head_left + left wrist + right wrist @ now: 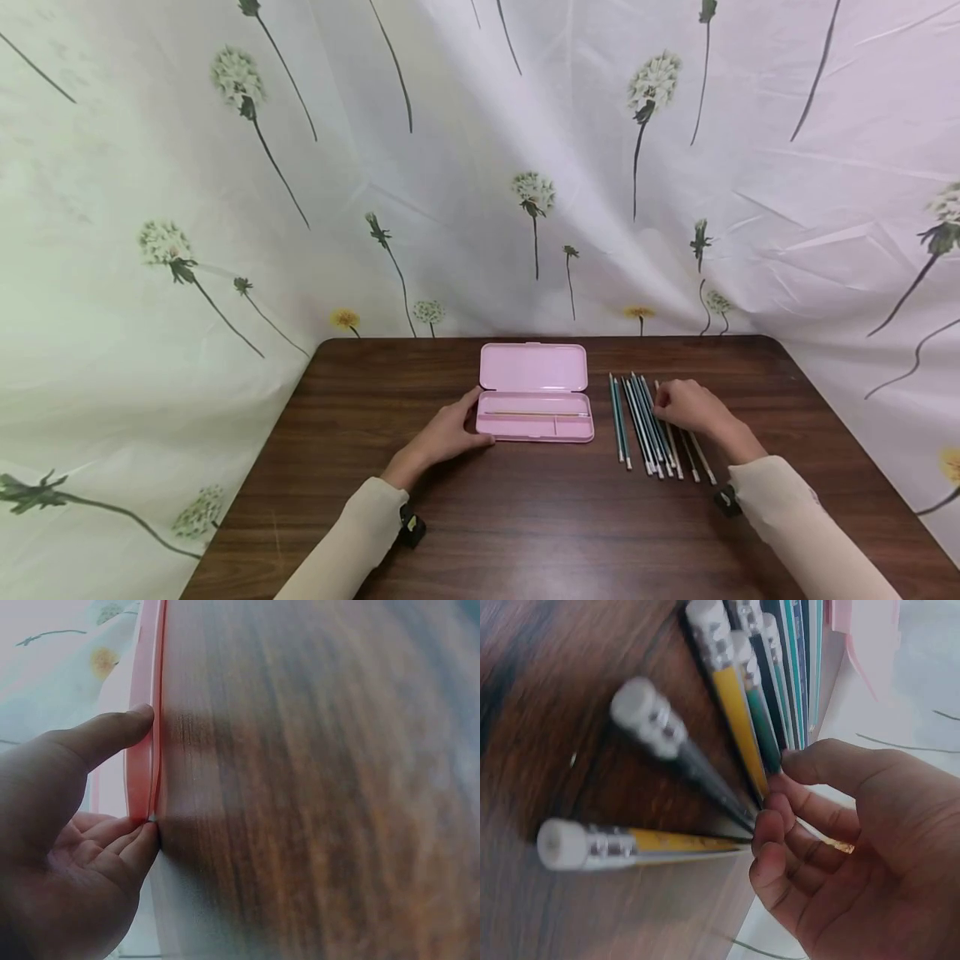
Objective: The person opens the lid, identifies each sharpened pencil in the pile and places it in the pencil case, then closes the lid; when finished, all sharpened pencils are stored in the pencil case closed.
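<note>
Two sleeves (pixel 348 533): off-white, extending from the near side over a dark wood-grain surface (pixel 540 517), with a small black device (pixel 412 530) at each wrist.

Left hand (pixel 448 427): its grip clasps the left end of a pink pencil case (pixel 517 429), thumb against the front wall and fingers bent in at the end (the left wrist view shows both touching the plastic).

Loose pencils (pixel 645 425): a row on the surface to the right of the case, white erasers toward the near side and points toward the far edge. Most have teal or dark shafts, two of which lie slightly apart at the row's left; yellow shafts show among those nearest the right hand.

Right hand (pixel 697 408): over the right part of the row, fingers curled and fingertips close together at the shafts (whether the grip pinches a pencil, one cannot tell).

Pencil case: open on the surface between the left hand and the loose pencils, just beside the row. A low divider splits its front section in two; a single yellowish pencil (pixel 536 413) lies lengthwise in the long rear compartment.

Lid (pixel 533 367): open on the far side, joined to the case along its rear edge.

Backdrop (pixel 465 192): white cloth, creased in places, printed with dandelions (a few in yellow bloom), hanging beyond the surface.
</note>
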Demonstrator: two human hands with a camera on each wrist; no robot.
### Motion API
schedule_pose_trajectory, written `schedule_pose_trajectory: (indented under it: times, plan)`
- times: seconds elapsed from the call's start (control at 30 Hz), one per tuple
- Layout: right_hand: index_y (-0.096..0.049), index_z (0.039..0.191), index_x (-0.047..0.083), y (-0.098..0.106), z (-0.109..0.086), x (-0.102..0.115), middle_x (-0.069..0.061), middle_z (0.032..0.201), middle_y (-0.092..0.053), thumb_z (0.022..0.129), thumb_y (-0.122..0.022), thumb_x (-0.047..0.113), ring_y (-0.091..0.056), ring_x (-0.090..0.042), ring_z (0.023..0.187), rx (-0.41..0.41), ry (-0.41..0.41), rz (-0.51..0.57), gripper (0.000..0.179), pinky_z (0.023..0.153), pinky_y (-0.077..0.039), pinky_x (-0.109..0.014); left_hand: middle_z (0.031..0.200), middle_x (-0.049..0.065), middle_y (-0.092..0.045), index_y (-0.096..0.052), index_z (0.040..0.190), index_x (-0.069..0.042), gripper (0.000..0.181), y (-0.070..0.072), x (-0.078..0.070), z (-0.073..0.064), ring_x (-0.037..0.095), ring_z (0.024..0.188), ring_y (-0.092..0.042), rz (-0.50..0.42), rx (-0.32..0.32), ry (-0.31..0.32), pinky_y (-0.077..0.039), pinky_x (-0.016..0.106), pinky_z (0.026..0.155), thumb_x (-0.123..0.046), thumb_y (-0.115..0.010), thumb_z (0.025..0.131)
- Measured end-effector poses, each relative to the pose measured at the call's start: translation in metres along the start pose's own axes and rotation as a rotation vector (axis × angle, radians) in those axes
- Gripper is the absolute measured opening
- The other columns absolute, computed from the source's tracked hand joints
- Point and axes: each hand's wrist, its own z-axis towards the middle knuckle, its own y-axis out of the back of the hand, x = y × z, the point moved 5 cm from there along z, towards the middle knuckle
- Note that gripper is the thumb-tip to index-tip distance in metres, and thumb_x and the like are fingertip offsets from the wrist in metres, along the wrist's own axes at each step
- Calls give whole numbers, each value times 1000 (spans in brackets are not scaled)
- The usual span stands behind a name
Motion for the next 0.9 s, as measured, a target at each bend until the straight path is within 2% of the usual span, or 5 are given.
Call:
schedule_pose_trajectory:
  times: [0.07,0.23,0.37,0.6,0.9]
  plan:
    - [-71,84,10,0,1,1,-1,73,-63,98,-69,17,-52,-16,63,6,-29,8,16,58,-42,-33,162,27,-47,-32,166,-1,98,3,-10,-3,40,147,-53,-3,3,22,-44,57,118,-34,-85,90]
    - [-70,83,8,0,3,1,-3,73,-62,97,-71,19,-52,-17,63,14,-90,10,17,59,-41,-33,161,25,-50,-32,166,-2,97,5,-16,-4,37,146,-54,-3,-7,34,-45,53,119,-26,-87,90]
    - [-71,80,9,0,4,1,-1,71,-61,96,-73,21,-51,-16,61,19,-105,2,20,58,-41,-32,163,23,-48,-32,166,-2,97,4,-16,-5,35,147,-54,2,-5,49,-45,51,120,-26,-87,90]
    - [-40,55,22,-2,8,2,10,52,-31,92,-70,21,-30,-9,48,17,-136,20,47,50,-29,-28,163,24,-47,-32,166,-1,97,5,-16,-4,36,147,-53,-5,-2,49,-45,52,120,-26,-87,90]
    - [-39,55,23,0,6,7,10,52,-30,100,-68,24,-28,-7,47,20,-186,57,53,49,-29,-26,163,22,-48,-34,166,-2,97,3,-11,-3,35,147,-54,1,-7,34,-46,52,119,-31,-86,90]
